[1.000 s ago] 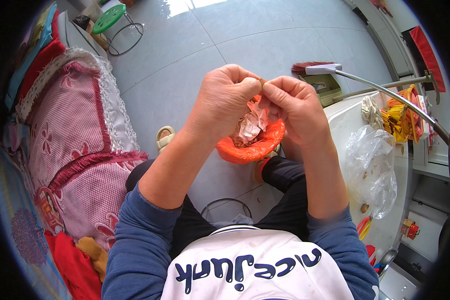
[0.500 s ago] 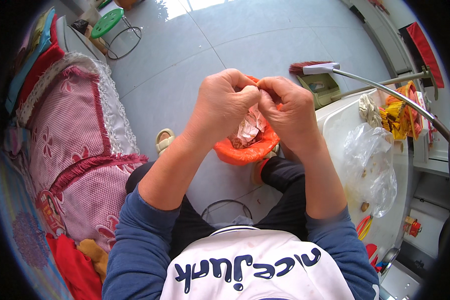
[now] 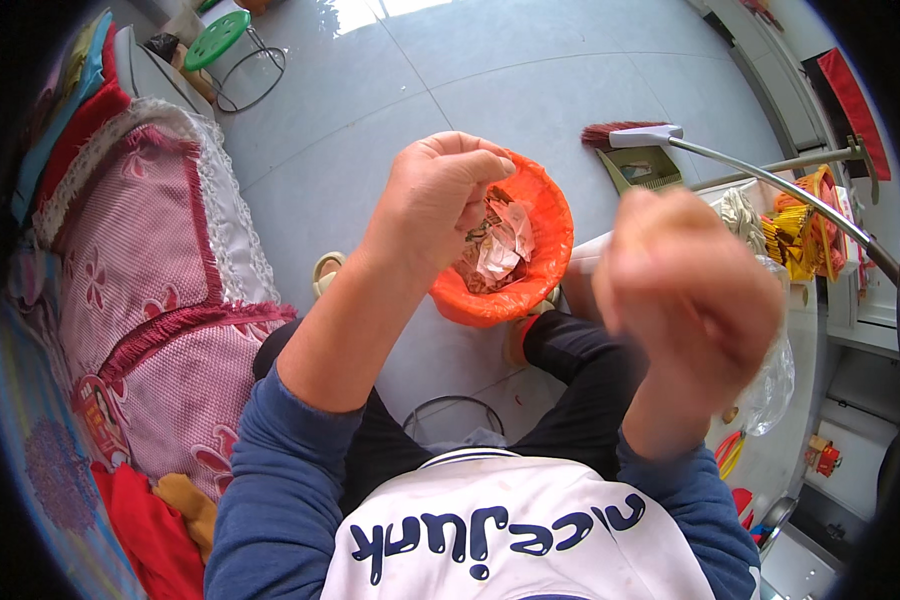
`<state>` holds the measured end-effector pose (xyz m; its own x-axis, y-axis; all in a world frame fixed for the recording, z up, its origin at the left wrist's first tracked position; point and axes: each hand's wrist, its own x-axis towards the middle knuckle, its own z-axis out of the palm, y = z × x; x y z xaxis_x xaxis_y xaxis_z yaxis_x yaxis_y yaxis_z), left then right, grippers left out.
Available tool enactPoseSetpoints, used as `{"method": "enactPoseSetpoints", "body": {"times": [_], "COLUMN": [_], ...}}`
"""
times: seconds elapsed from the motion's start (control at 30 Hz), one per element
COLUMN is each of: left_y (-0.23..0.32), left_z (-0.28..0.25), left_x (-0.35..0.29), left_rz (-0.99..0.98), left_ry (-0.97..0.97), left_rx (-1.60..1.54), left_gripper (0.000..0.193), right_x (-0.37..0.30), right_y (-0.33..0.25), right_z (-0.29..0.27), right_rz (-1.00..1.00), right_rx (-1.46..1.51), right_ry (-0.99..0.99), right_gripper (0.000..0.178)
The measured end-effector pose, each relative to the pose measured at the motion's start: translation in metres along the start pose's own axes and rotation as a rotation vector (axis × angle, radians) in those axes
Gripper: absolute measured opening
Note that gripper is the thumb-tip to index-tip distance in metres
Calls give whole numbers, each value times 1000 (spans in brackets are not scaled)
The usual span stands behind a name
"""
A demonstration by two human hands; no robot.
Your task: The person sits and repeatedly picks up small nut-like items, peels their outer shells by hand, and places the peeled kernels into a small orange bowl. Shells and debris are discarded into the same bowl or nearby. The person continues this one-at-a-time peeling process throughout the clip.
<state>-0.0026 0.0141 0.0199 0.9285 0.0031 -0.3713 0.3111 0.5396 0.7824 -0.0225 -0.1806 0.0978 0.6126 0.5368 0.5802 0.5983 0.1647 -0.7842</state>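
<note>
My left hand (image 3: 432,200) is held over the left rim of a waste bin lined with an orange-red bag (image 3: 553,220). Its thumb and forefinger are pinched together; whatever is between them is too small to make out. Inside the bin lie crumpled pinkish-white paper (image 3: 508,245) and brown scraps. Apart from the bin, to its right, is my right hand (image 3: 688,290), smeared by motion. Its fingers look curled, but their grip does not show. Behind it, a clear plastic bag (image 3: 776,375) lies partly hidden on a white tabletop (image 3: 760,465).
A broom (image 3: 632,134) and an olive dustpan (image 3: 642,170) stand beyond the table. Yellow packets and an orange basket (image 3: 808,228) sit at the table's far end. Left is a seat under a pink fringed cover (image 3: 140,250); a green stool (image 3: 216,40) stands far left.
My hands, together over the bin before, have parted. The right one has swung right and back toward me, now covering much of the plastic bag. My left hand stays nearly in place.
</note>
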Motion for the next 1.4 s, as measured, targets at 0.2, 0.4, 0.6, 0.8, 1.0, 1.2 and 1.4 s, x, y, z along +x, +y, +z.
{"method": "enactPoseSetpoints", "body": {"times": [0.2, 0.4, 0.6, 0.8, 1.0, 1.2, 1.4], "left_y": [-5, -5, -3, -2, -5, -9, -14], "left_z": [-5, 0, 5, 9, 6, 0, 3], "left_x": [11, 7, 5, 2, 5, 8, 8], "left_rz": [-152, -222, -248, -283, -305, -312, -291], "left_ry": [-38, -143, -194, -206, -248, -296, -288], "left_rx": [-297, -547, -706, -697, -667, -632, -616], "left_gripper": [28, 66, 77, 82, 84, 87, 88], "right_x": [30, 5, -1, 6, 4, 1, -1], "right_y": [-45, -37, -48, -8, 66, 68, 75], "right_z": [3, 32, 31, -6, -5, 8, 21], "right_rz": [-70, -464, -381, 102, 257, 214, 148], "right_rx": [453, 504, 345, -468, -606, -633, -669], "right_ry": [-441, -67, 46, 107, 53, -105, -175], "right_gripper": [13, 9, 8, 15, 13, 17, 14]}}
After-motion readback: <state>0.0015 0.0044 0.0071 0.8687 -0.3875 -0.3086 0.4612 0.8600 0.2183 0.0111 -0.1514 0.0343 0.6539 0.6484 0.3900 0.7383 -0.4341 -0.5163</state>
